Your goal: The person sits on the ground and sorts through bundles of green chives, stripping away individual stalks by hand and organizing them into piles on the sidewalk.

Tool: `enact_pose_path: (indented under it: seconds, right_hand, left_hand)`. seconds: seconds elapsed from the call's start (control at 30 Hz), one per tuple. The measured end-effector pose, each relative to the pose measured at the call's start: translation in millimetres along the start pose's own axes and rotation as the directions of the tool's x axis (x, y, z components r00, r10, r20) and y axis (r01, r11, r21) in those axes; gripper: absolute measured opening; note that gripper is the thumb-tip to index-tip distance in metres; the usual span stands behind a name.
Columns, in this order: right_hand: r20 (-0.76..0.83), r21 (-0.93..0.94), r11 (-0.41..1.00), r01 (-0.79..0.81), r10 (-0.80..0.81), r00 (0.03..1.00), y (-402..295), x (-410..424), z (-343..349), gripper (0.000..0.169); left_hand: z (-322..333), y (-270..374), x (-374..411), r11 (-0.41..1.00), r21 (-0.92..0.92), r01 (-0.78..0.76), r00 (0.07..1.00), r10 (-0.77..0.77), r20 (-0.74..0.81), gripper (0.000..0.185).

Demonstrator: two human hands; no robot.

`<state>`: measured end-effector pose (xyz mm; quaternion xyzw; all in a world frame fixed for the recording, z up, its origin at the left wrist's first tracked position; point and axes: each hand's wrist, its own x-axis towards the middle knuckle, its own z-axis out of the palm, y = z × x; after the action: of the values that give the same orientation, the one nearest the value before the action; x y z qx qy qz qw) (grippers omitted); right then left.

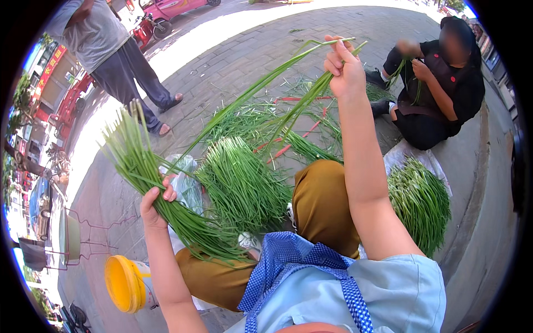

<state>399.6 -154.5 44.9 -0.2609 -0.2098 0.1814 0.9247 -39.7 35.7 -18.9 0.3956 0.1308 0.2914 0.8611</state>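
Note:
My left hand (pixel 157 204) is closed around a thick bunch of long green stalks with pale ends (pixel 139 166), which look like garlic chives and hang over my left knee. Raised far out in front, my right hand (pixel 343 66) grips several long stalks (pixel 306 100) between fingers and thumb; some trail down towards the bunch in my left hand. A large pile of the same stalks (pixel 241 183) lies on the ground between my hands, before my knees. Another pile (pixel 418 204) rests on a plastic sheet to my right.
Loose trimmings (pixel 245 120) and red strips (pixel 278 154) litter the paving ahead. A yellow bucket (pixel 125 283) and a wire stand (pixel 89 241) are at my left. One person (pixel 441 83) sits at the right holding stalks; another (pixel 120 62) stands at the upper left.

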Motion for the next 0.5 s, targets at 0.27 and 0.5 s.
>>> enact_pose_path:
  seconds: [0.27, 0.5]
  right_hand:
    - [-0.308, -0.288, 0.948, 0.135, -0.225, 0.924, -17.4, 20.7, -42.0, 0.014]
    - [0.098, -0.438, 0.882, 0.176, -0.147, 0.984, 41.7, -49.1, 87.4, 0.019]
  left_hand:
    - [-8.6, 15.1, -3.9, 0.975, -0.195, -0.103, 0.992, 0.088, -0.085, 0.037]
    - [22.9, -7.9, 6.6, 0.986, -0.159, 0.058, 0.996, -0.046, 0.074, 0.036]
